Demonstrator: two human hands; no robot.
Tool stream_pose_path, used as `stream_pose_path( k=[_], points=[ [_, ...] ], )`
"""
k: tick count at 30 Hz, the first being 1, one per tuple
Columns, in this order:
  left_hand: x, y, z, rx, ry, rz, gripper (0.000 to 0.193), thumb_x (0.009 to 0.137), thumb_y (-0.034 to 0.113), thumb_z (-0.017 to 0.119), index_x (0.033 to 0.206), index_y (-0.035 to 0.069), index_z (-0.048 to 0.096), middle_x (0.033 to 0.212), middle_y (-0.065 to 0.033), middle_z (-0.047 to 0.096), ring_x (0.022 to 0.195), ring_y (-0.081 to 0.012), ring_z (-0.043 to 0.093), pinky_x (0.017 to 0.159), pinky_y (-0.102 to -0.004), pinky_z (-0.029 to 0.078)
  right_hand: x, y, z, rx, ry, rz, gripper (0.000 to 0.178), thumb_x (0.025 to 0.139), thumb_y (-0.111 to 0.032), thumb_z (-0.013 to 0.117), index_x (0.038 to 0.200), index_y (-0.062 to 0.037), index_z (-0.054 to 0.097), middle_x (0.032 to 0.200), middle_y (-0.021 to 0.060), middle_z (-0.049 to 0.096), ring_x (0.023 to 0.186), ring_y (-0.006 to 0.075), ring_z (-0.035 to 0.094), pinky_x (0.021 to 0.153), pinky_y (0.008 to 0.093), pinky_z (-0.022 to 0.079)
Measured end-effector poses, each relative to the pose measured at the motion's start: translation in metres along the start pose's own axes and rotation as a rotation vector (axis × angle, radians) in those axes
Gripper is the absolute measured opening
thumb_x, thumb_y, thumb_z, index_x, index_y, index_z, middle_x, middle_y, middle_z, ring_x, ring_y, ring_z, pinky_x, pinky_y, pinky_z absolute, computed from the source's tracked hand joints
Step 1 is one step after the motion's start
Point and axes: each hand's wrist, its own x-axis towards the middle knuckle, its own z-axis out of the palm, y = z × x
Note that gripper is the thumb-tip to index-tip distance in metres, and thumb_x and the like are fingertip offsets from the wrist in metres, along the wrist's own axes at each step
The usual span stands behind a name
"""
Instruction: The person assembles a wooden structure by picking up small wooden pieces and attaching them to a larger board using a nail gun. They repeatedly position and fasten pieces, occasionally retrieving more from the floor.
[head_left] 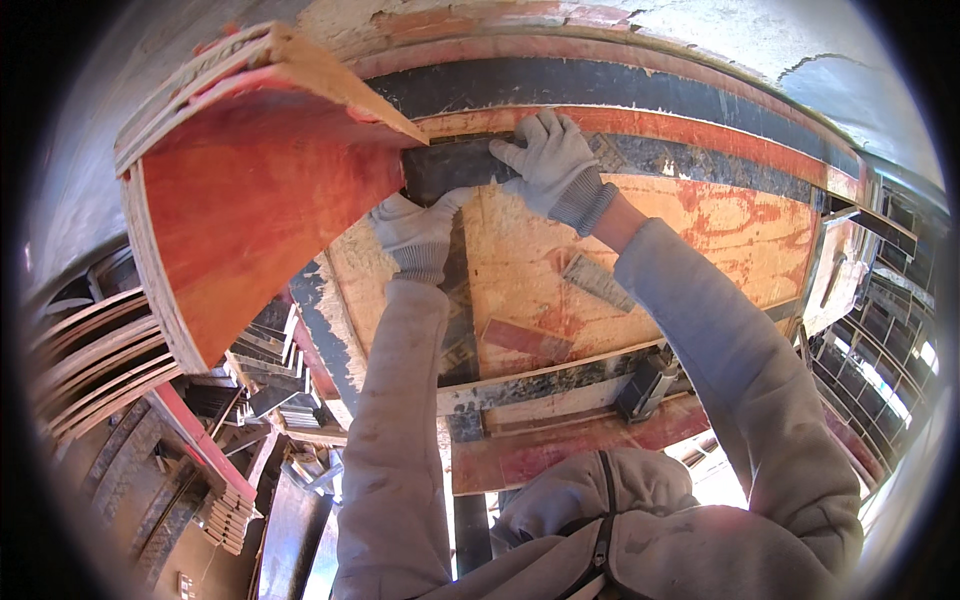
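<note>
Both my hands wear pale grey knit gloves and are on a black-faced plywood strip (450, 168) at the far edge of a wooden workbench top. My left hand (415, 228) is at the strip's near edge, thumb pointing right, its fingers partly hidden. Further right, my right hand (552, 165) curls its fingers over the far edge, thumb toward the left. Nearer me lies a bare plywood panel (700, 235), with a grey wood scrap (598, 283) and a reddish scrap (527, 338) on it.
A stack of red-faced plywood boards (285, 195) rises close beside my left hand. Long black and red strips (600, 85) run along the far side. A dark boxy object (647, 388) sits at the near edge. Stacked wood strips (105, 350) are at the left.
</note>
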Motion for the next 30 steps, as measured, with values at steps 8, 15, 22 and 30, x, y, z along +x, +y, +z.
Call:
stream_pose_path(
  k=[8, 15, 22, 30],
  points=[
    [0.003, 0.007, 0.002, -0.014, 0.084, 0.048, 0.116, 0.049, 0.037, 0.103, 0.146, 0.002, 0.050, 0.147, -0.0236, 0.053, 0.138, -0.0434, 0.047, 0.115, -0.0499, 0.041, -0.013, -0.010, -0.004, 0.034, 0.072, 0.068, 0.052, 0.082, -0.040, 0.078, 0.129, -0.0172, 0.070, 0.118, 0.0123, 0.061, 0.112, 0.0317, 0.056, 0.098, 0.0472, 0.047],
    [0.001, 0.001, 0.003, 0.059, 0.102, 0.094, 0.116, 0.052, 0.042, 0.101, 0.147, 0.003, 0.048, 0.148, -0.0234, 0.053, 0.138, -0.0442, 0.046, 0.115, -0.0493, 0.041, -0.251, -0.046, -0.069, 0.207, -0.192, 0.596, 0.075, 0.084, -0.019, 0.075, 0.148, 0.0044, 0.044, 0.130, 0.0228, 0.057, 0.121, 0.0390, 0.055, 0.106, 0.0495, 0.044],
    [-0.001, -0.003, 0.000, 0.089, 0.084, 0.073, 0.109, 0.058, 0.046, 0.098, 0.145, 0.002, 0.048, 0.148, -0.0240, 0.053, 0.136, -0.0460, 0.046, 0.114, -0.0511, 0.041, -0.481, -0.084, -0.014, -0.118, -0.958, 0.823, 0.113, 0.078, -0.031, 0.080, 0.161, 0.0076, 0.014, 0.129, 0.0217, 0.056, 0.117, 0.0344, 0.055, 0.102, 0.0450, 0.044],
    [0.002, -0.012, 0.003, 0.021, 0.087, 0.132, 0.098, 0.066, 0.043, 0.093, 0.145, 0.004, 0.051, 0.149, -0.0219, 0.053, 0.141, -0.0448, 0.043, 0.119, -0.0534, 0.034, -0.503, -0.041, 0.045, -0.165, -0.807, 0.798, 0.115, 0.077, -0.041, 0.082, 0.162, 0.0013, 0.017, 0.124, 0.0179, 0.058, 0.118, 0.0346, 0.057, 0.101, 0.0461, 0.045]
  ],
)
